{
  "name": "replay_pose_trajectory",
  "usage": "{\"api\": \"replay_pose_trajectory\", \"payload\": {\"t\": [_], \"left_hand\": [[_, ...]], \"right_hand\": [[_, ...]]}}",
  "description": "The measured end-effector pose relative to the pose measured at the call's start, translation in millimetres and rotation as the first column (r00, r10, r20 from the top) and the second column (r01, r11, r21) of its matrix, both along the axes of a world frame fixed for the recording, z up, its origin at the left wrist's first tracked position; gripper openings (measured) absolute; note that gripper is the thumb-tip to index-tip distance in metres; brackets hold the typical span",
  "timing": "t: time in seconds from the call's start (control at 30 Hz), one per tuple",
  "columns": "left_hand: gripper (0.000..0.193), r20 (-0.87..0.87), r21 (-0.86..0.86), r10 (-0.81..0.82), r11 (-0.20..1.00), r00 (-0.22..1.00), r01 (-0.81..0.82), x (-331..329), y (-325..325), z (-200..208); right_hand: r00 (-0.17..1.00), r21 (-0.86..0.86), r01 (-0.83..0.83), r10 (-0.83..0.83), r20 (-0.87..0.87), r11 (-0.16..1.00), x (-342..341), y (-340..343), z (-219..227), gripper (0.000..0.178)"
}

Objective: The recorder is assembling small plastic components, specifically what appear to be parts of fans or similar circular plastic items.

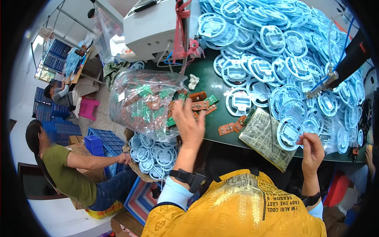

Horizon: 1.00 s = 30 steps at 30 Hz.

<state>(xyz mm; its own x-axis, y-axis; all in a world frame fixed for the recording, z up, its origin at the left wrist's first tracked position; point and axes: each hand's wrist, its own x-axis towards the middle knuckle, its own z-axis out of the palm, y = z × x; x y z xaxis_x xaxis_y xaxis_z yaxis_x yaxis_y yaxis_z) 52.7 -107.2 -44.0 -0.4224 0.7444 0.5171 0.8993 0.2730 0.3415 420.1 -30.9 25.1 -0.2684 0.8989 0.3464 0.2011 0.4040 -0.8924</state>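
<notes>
My left hand (190, 125) reaches over small brown and green circuit boards (200, 105) at the mouth of a clear plastic bag (136, 93). Its fingers are stretched out and apart, and nothing shows in its grip. More boards fill the bag. On the right, my right hand (312, 153) pinches the edge of a round light-blue plastic part (289, 133) between thumb and fingertips. That part has a ring-shaped rim and a raised frame inside. Just left of it, a flat block wrapped in yellowish clear film (265, 138) lies tilted at the table's front edge.
A large heap of similar blue parts (276, 43) covers the green table (215, 130) at the back right. Below the bag is a carton (154, 156) of blue parts. A grey machine (152, 29) stands behind; a black arm (347, 59) juts in right. Another person (69, 170) sits left.
</notes>
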Motion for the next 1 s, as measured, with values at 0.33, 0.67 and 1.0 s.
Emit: {"api": "replay_pose_trajectory", "payload": {"t": [0.33, 0.67, 1.0], "left_hand": [[0.067, 0.195, -0.076, -0.099, 0.990, 0.976, 0.116, 23.8, 10.9, -20.4], [0.045, 0.074, 0.099, -0.042, 0.994, 0.996, 0.035, -17.9, 16.5, 13.5], [0.047, 0.139, -0.006, -0.173, 0.985, 0.975, 0.175, -9.9, 22.6, -2.0]], "right_hand": [[0.999, 0.006, -0.028, 0.028, 0.046, 1.000, -10.9, -6.3, 4.9, 0.019], [0.999, 0.044, -0.011, 0.010, 0.037, 0.999, -7.4, -8.2, 3.8, 0.020], [0.993, 0.103, -0.070, 0.060, 0.102, 0.992, -19.6, -2.3, 8.1, 0.019]]}}
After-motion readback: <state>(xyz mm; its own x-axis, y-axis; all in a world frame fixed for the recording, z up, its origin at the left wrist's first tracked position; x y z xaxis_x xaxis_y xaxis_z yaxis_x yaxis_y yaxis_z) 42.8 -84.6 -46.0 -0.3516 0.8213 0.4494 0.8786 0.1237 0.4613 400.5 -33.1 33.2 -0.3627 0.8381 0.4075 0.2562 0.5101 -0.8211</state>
